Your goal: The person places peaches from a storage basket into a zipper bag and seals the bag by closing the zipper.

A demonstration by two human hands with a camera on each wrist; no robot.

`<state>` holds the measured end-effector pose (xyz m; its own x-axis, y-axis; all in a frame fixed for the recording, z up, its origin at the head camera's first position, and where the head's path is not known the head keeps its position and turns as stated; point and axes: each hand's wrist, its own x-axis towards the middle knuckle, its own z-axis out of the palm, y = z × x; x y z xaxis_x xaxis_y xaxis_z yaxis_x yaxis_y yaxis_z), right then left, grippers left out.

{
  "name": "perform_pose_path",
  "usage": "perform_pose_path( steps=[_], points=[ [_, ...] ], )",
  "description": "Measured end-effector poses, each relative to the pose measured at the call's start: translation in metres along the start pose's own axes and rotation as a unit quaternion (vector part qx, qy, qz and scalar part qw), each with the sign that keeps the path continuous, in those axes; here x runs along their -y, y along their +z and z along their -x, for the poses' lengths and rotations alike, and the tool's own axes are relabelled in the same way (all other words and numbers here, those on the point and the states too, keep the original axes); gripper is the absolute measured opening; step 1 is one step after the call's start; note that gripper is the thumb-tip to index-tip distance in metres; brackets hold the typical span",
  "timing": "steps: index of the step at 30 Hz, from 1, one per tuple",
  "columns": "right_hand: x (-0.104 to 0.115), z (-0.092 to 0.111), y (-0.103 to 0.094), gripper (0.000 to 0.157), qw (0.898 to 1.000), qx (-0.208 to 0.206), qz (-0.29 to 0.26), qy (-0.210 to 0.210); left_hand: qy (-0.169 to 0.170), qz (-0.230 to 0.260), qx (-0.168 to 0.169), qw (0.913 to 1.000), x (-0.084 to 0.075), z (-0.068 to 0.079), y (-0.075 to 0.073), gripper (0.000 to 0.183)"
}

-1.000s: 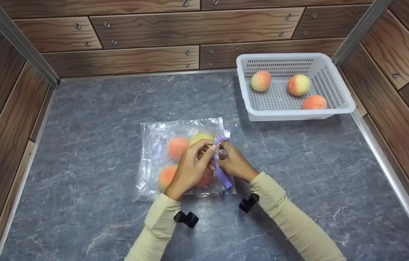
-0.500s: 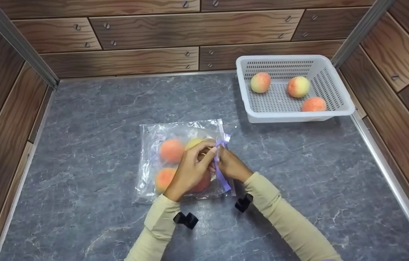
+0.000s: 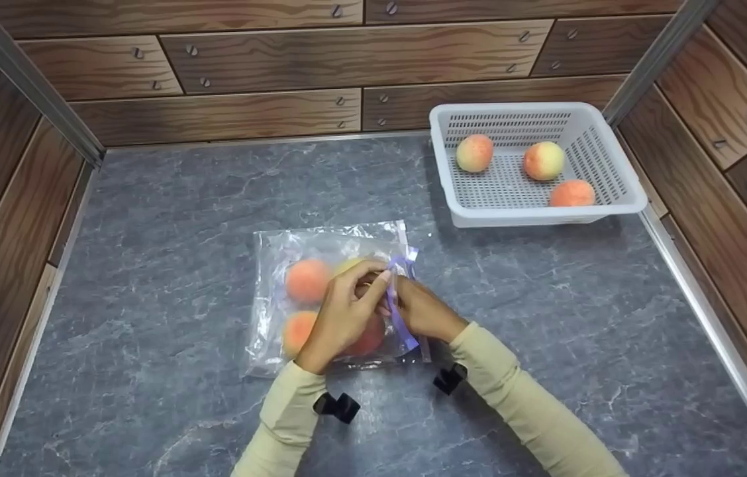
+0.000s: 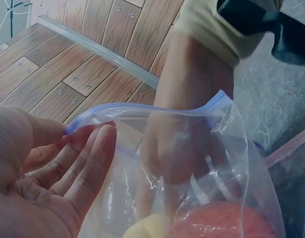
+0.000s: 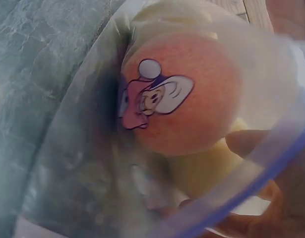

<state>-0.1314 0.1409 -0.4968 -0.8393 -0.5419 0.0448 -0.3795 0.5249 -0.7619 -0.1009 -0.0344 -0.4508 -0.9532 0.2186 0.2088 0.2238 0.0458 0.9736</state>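
A clear zip bag [image 3: 269, 298] lies on the grey table with several peaches [image 3: 308, 280] inside. My left hand [image 3: 340, 311] pinches the purple zip edge [image 4: 142, 105] at the bag's mouth, holding one side raised. Through the plastic in the left wrist view, my right hand [image 4: 174, 148] reaches into the bag with long, spread fingers, close to a yellow peach. The right wrist view shows those fingers [image 5: 249, 141] beside the yellow peach [image 5: 202, 171]. A reddish peach [image 5: 207, 94] lies behind a cartoon print on the bag. In the head view, my left hand covers part of the bag's contents.
At the back right stands a white slotted basket [image 3: 549, 213] holding 3 peaches [image 3: 544, 160]. Wood-patterned walls [image 3: 267, 59] enclose the back and sides of the table. A metal strip [image 3: 704, 311] runs along the right edge.
The peaches in the bag have shifted a little left. My right hand pushed left into the bag's mouth, then drew back slightly. My left hand keeps its pinch on the zip edge.
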Motion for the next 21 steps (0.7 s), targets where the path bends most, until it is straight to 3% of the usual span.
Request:
perform_pose_path(
  steps=[4,7,9,11,14,18,21],
  points=[
    [0.022,0.007,-0.025,0.042,0.998,0.052,0.023,0.024,-0.004,0.054,-0.002,0.9985,-0.002,0.001,-0.005,0.022],
    [0.034,0.010,-0.055,0.041,0.996,0.086,0.009,0.011,-0.003,0.066,-0.009,0.9977,-0.003,0.002,-0.009,0.020],
    [0.036,0.008,-0.078,0.035,0.997,0.080,-0.003,-0.008,-0.003,0.070,-0.013,0.9975,-0.004,0.003,-0.011,0.019],
    [0.037,0.003,-0.103,0.030,0.999,0.044,-0.013,-0.010,-0.004,0.072,-0.014,0.9973,-0.004,0.003,-0.013,0.019],
    [0.034,-0.011,-0.139,0.026,0.999,-0.049,0.010,0.008,0.000,0.076,-0.012,0.9971,-0.005,0.003,-0.014,0.019],
    [0.024,-0.036,-0.180,0.034,0.984,-0.150,0.063,0.073,0.004,0.076,-0.008,0.9970,-0.004,0.003,-0.015,0.019],
    [0.012,-0.055,-0.203,0.043,0.971,-0.183,0.099,0.120,0.003,0.078,-0.006,0.9970,-0.003,0.002,-0.016,0.020]
  ],
)
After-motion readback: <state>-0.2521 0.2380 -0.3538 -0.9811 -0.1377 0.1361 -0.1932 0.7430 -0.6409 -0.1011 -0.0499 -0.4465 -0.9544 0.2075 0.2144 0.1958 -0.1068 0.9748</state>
